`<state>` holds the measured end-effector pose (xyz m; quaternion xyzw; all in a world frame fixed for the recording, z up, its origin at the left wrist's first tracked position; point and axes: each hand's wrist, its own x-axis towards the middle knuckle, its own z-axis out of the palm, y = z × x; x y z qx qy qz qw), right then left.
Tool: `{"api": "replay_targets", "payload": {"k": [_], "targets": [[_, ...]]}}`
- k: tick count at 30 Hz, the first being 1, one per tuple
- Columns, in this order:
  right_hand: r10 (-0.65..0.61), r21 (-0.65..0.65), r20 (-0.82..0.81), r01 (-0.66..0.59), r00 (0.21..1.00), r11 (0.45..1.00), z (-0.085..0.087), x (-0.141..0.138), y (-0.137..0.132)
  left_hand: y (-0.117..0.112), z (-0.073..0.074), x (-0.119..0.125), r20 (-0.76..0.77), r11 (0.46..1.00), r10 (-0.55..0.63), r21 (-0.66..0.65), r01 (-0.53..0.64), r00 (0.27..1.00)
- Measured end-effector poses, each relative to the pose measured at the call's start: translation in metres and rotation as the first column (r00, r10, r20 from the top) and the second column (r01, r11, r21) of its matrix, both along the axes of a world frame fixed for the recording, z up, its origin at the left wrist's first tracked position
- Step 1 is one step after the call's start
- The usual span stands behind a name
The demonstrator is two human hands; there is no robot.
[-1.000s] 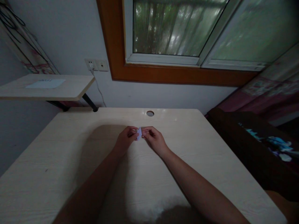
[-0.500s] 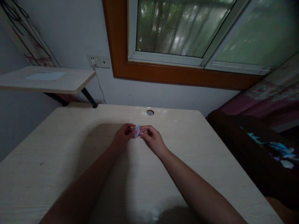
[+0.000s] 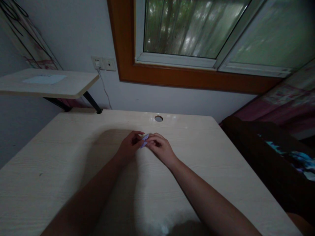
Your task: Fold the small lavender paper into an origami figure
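Between my two hands is a small piece of folded pale purple paper (image 3: 144, 141), held just above or on the light wooden desk (image 3: 157, 190). My left hand (image 3: 130, 144) pinches its left side between thumb and fingers. From the right, my right hand (image 3: 161, 146) has its thumb and fingertips closed on the other side. Fingers cover part of the paper, so its full shape is hidden.
A round cable hole (image 3: 158, 118) lies beyond my hands near the desk's back edge. At the back left stands a raised shelf (image 3: 83, 87) on black legs, with a white sheet (image 3: 44, 79) on it. A wall socket (image 3: 103, 63) and a window (image 3: 182, 29) are behind.
My right fingers have moved over the paper and now cover more of its right side. The paper has tilted a little. My left hand keeps its pinch.
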<state>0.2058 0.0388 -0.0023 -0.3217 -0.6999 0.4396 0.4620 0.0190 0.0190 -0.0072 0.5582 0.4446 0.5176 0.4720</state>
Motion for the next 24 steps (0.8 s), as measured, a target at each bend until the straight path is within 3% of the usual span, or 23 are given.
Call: {"api": "replay_targets", "payload": {"k": [7, 13, 24], "targets": [[-0.071, -0.086, -0.073, 0.065, 0.995, 0.994, -0.001, 0.001, -0.001, -0.005, -0.002, 0.003, 0.055, 0.999, -0.008, 0.051, 0.005, 0.998], [-0.058, -0.088, -0.151, 0.045, 0.987, 0.995, -0.001, 0.001, -0.001, -0.010, 0.005, 0.004, -0.309, 0.974, 0.079, 0.227, -0.008, 0.948], [-0.012, -0.073, -0.088, 0.005, 0.996, 0.997, 0.003, 0.001, -0.002, -0.013, 0.010, 0.002, -0.348, 0.964, 0.130, 0.265, -0.035, 0.928]]}}
